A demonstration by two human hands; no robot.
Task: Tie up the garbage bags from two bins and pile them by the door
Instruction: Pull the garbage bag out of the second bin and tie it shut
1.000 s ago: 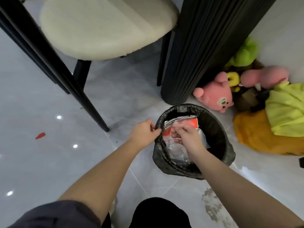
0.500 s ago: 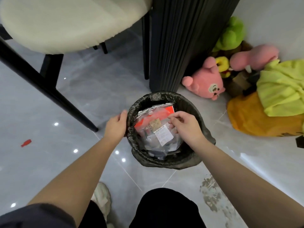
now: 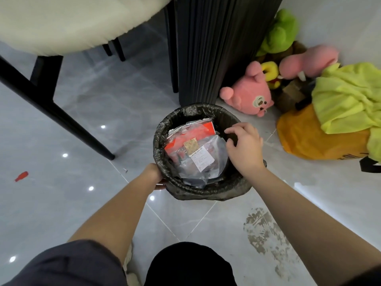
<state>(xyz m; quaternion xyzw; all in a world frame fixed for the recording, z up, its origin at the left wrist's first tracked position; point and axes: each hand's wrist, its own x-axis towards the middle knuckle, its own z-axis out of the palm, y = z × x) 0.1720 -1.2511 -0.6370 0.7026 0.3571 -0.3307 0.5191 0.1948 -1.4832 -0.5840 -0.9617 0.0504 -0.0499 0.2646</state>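
A small round bin lined with a black garbage bag (image 3: 198, 191) stands on the tile floor in front of me. Inside lie a red and silver packet (image 3: 191, 131) and a clear plastic pouch with a white label (image 3: 203, 159). My left hand (image 3: 153, 175) grips the bag's rolled edge at the bin's near left side, its fingers tucked under the plastic and hidden. Over the right side of the bin hovers my right hand (image 3: 244, 148), fingers loosely curled and holding nothing, fingertips near the far right rim.
A black fluted table base (image 3: 216, 44) stands just behind the bin. A cream chair with black legs (image 3: 61, 112) is at the left. Plush toys (image 3: 250, 92), a yellow cloth (image 3: 348, 100) and an orange bag (image 3: 313, 137) fill the right corner. A red scrap (image 3: 21, 176) lies far left.
My right hand has let go of the packet in the bin and moved right toward the rim. My left hand has slid along the rim to the near left side.
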